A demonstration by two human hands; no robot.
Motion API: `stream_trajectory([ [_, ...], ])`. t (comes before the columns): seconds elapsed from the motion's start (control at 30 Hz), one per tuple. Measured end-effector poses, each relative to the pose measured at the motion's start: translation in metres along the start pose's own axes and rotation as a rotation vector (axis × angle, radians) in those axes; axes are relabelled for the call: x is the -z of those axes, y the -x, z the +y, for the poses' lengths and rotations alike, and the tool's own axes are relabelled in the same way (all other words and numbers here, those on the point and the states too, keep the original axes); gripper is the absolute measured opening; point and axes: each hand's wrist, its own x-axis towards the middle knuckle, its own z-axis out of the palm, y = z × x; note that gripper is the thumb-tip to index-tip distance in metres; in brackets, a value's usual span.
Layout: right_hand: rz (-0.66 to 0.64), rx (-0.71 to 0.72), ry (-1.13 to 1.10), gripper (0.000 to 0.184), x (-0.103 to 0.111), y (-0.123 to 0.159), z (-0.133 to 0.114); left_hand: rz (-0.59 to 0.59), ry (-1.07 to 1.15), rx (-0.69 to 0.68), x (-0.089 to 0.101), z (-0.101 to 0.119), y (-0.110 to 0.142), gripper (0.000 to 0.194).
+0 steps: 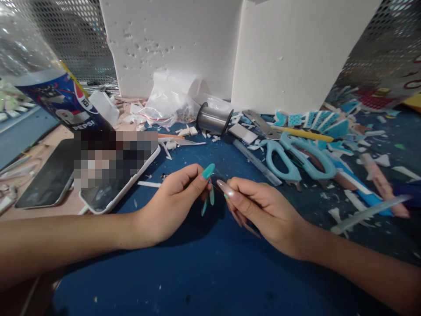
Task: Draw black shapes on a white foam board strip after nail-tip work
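Pinching a small dark thing (215,179) between left hand (174,199) and right hand (276,215) over the blue surface (204,276), too tiny to identify tbh, probably doing fiddly fingertip work and needing a steady grip next.

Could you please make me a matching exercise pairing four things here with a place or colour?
1. Bare left hand
2. Bare right hand
3. Cylindrical grey spool with black rims
4. Scissors with pale-blue plastic loop handles

A. Right of centre, beyond the wrist
B. Glossy brownish-pink thumbnail
C. Near centre, before upright white boards
D. Teal thumbnail

Pairs: 1-D, 2-B, 3-C, 4-A
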Motion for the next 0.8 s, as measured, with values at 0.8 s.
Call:
stream_trajectory([
  [0.8, 0.013, 0.003, 0.134, 0.039, 0.0000, -0.0022, 0.0024, 0.002, -0.354, -0.300, 0.0067, 0.0027, 0.0057, 0.027],
])
